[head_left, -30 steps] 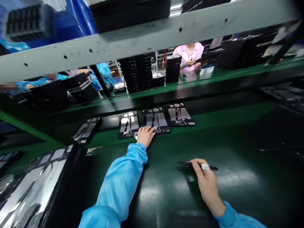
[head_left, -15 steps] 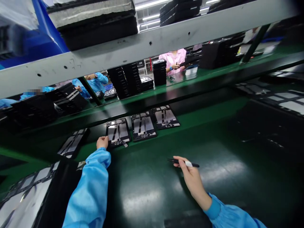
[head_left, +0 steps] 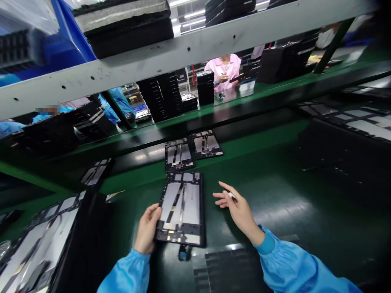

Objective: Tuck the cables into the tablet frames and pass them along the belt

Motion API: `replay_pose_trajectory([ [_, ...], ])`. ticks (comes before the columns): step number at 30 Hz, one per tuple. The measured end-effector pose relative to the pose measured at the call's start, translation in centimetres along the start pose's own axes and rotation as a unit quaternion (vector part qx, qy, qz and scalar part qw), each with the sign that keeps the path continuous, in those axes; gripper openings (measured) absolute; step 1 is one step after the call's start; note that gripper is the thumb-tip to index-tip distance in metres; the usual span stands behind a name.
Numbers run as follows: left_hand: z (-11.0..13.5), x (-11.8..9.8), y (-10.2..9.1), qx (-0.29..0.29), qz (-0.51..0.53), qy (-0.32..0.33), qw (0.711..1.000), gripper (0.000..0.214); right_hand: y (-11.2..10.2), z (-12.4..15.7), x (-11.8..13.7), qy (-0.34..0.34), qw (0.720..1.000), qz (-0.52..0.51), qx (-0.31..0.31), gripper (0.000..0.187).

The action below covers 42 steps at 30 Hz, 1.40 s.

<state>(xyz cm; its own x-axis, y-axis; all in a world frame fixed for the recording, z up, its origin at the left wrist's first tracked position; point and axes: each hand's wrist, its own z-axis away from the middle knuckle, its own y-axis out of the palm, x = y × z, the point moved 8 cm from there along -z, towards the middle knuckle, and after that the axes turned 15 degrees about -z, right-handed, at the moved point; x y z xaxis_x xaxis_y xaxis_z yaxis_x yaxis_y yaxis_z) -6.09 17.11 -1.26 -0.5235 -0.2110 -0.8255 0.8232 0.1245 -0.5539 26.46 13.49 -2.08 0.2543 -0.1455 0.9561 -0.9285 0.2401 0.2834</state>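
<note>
Now: the left hand [head_left: 147, 228] is curled around the left long edge of a black tablet frame with silver inner plates [head_left: 182, 207], fingers on top and closed on the edge near the corner closest to the person. The frame lies flat or nearly so near the near edge of the green table [head_left: 269, 179], its long axis running from near edge to far edge, with a slight lean in view. A small blue part [head_left: 182, 253] shows just below its near end; what it attaches to cannot be told.

The right hand [head_left: 240, 211] is open and apart from the frame, just to its right, with fingers spread toward it. The left hand is the nearer of the two, being in contact. A white-banded tool [head_left: 232, 197] shows between the right thumb and fingers, mostly hidden; how firmly it is held cannot be told.

Two similar frames [head_left: 179, 154] [head_left: 206, 144] lie side by side toward the far edge of the table. Beyond a grey shelf rail [head_left: 122, 65], a co-worker in a pink smock [head_left: 222, 71] stands behind stacked black trays [head_left: 205, 87]. No brand or writing is legible.
</note>
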Motion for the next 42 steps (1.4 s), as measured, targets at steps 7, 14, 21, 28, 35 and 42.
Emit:
replay_pose_trajectory([
  [7, 4.1, -0.6, 3.3, 0.136, -0.066, 0.109, 0.982, 0.050, -1.1, 3.8, 1.1, 0.033, 0.960, 0.236, 0.144, 0.070],
  [14, 9.5, -2.2, 5.4, 0.139, -0.281, 0.309, 0.898, 0.043, -2.8, 4.7, 1.0, 0.019, 0.945, 0.285, 0.159, 0.064],
  [21, 9.4, -5.4, 5.5, 0.091, -0.331, 0.382, 0.858, 0.026, -1.2, 4.6, 2.8, -0.020, 0.934, 0.313, 0.170, 0.048],
  [28, 9.6, -7.1, 7.9, 0.095, -0.332, 0.469, 0.813, 0.017, 6.7, 5.8, 1.9, -0.044, 0.915, 0.251, 0.311, 0.032],
  [35, 9.2, -5.6, 7.0, 0.170, -0.226, 0.317, 0.905, 0.017, 7.5, 5.4, 0.9, -0.036, 0.926, 0.231, 0.297, 0.017],
  [42, 10.3, -6.6, 6.3, 0.087, -0.226, 0.446, 0.862, 0.016, 7.7, 5.2, 0.8, 0.000, 0.921, 0.228, 0.316, 0.019],
])
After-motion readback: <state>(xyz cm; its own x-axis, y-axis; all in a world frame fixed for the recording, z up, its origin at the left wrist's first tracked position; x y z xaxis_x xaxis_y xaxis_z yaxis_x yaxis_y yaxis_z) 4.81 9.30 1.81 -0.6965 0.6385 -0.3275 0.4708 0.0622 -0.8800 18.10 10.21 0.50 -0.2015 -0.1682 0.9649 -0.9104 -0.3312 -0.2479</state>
